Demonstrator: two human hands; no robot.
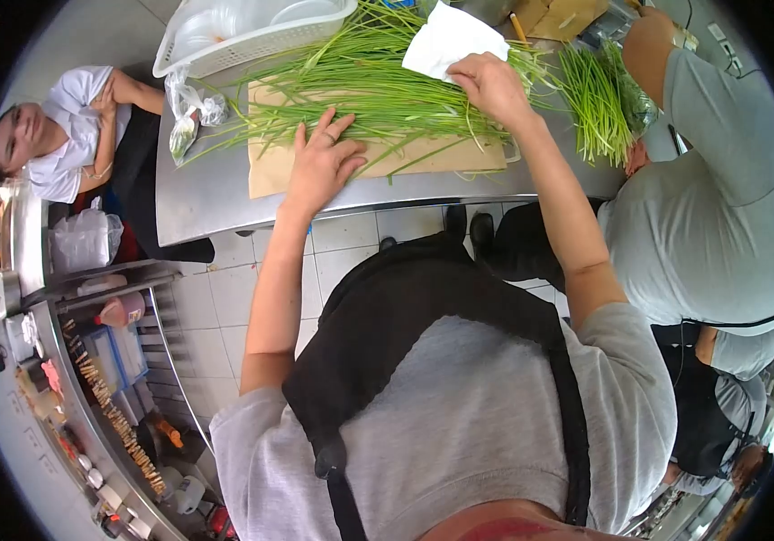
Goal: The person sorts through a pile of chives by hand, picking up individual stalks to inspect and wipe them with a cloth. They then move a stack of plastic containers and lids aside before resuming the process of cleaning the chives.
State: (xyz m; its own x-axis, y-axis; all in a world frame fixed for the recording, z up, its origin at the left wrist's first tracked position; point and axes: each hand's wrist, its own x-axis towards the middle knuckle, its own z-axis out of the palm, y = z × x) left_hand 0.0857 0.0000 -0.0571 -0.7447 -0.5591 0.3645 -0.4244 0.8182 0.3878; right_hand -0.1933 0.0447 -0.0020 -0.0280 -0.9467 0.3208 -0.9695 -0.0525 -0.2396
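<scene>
Long green stalks [378, 81] lie in a loose heap across a tan board [270, 171] on the steel table [224, 203]. My left hand [322, 167] rests with its fingers spread on the near edge of the stalks and the board. To the upper right, my right hand [492, 87] pinches the lower edge of a white sheet [454, 43] that lies over the stalks.
A white basket [251, 52] with clear containers stands at the back left, a plastic bag [185, 113] beside it. Another green bunch [596, 104] lies at the right, near a person in grey [702, 225]. Someone in white [76, 126] stands at the left.
</scene>
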